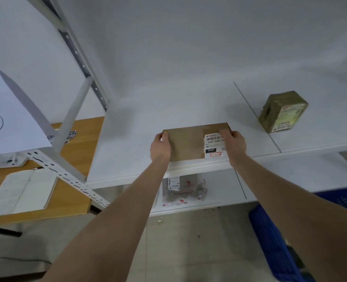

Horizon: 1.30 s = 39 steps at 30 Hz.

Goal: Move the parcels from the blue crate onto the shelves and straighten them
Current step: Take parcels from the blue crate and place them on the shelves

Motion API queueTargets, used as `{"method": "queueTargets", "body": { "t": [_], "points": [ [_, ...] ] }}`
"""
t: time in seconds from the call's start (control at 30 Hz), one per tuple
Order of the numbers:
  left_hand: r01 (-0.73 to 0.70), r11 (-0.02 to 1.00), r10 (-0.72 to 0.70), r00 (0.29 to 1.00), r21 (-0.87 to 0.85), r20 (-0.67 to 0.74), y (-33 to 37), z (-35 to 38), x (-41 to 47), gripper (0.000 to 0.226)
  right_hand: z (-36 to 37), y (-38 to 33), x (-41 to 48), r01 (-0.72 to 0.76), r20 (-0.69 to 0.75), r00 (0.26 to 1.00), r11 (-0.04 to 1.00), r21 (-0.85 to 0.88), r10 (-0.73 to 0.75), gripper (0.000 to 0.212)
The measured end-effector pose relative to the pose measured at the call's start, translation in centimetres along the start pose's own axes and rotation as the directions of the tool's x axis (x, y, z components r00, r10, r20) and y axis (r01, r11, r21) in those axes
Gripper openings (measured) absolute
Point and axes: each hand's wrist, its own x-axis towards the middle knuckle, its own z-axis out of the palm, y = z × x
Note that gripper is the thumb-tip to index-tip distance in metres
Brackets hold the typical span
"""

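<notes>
Two hands on one parcel. My left hand [160,147] grips the left end of the flat brown carton [185,144], with the thumb showing at the corner. My right hand [234,146] grips the right end, fingers curled over the top and covering part of the shipping label [214,146].

Position: the carton lies flat on the upper shelf [128,143], close to the front lip, label facing up. Its long side runs roughly along the lip. I cannot tell whether its whole weight is down yet.

Other stock: a taped greenish box [283,111] stands well apart to the right on the same level. A bagged parcel [180,190] lies on the lower shelf [225,186], directly under my wrists.

Step, as I judge it: set-down and squaring of this carton.

Next move calls for:
- a small push back from the lip, both ends kept even so the carton does not skew;
- a check of the front edge against the lip;
- both grips let go together, then a reach down to the blue crate [274,247] at lower right.

Crate contents are not visible from here, so the remaining count is unknown.
</notes>
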Motion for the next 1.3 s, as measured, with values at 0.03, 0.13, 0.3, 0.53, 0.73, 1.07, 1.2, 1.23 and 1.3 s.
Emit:
{"method": "queueTargets", "body": {
  "t": [0.03, 0.13, 0.3, 0.53, 0.73, 1.07, 1.2, 1.23, 1.3],
  "points": [
    [-0.002, 1.0, 0.002, 1.0, 0.012, -0.005, -0.1, 0.2, -0.1, 0.041, -0.2, 0.2, 0.0, 0.003, -0.003, 1.0, 1.0, -0.007, -0.003, 0.027],
    [-0.011, 0.999, 0.012, 1.0, 0.037, -0.023, -0.1, 0.8, -0.4, 0.04, -0.8, 0.4, 0.2, 0.006, -0.001, 1.0, 1.0, -0.029, -0.006, 0.028],
    [-0.013, 0.995, 0.019, 0.998, 0.1, -0.058, -0.5, 1.0, -0.9, 0.041, -1.2, 1.0, 0.0, -0.016, 0.054, 0.998, 0.999, -0.033, 0.018, 0.03],
    [-0.038, 0.972, 0.065, 0.992, 0.231, -0.112, -1.5, -0.1, -0.8, 0.039, 0.0, 1.3, -0.6, 0.049, 0.131, 0.991, 0.994, -0.096, -0.037, 0.031],
    [-0.335, 0.815, 0.381, 0.925, 0.474, -0.001, -1.2, -0.4, -2.0, 0.05, -0.3, 1.0, -0.7, 0.38, 0.239, 0.925, 0.762, -0.524, -0.296, 0.066],
    [-0.636, 0.266, 0.708, 0.639, 0.724, 0.301, -1.6, 0.4, -2.9, 0.052, 1.1, 0.2, -1.1, 0.727, 0.637, 0.569, -0.045, -0.685, -0.519, 0.051],
    [-0.629, 0.199, 0.748, 0.593, 0.751, 0.298, -1.3, 0.5, -2.5, 0.051, 1.5, 0.2, -0.7, 0.711, 0.627, 0.578, -0.055, -0.701, -0.523, 0.051],
    [-0.63, 0.194, 0.748, 0.591, 0.752, 0.302, -1.2, 0.5, -2.3, 0.051, 1.7, 0.1, -0.6, 0.709, 0.625, 0.58, -0.055, -0.703, -0.523, 0.051],
    [-0.626, 0.192, 0.743, 0.596, 0.755, 0.305, -1.0, 0.5, -1.9, 0.051, 2.0, 0.0, -0.3, 0.707, 0.617, 0.582, -0.045, -0.706, -0.53, 0.048]
  ]
}}
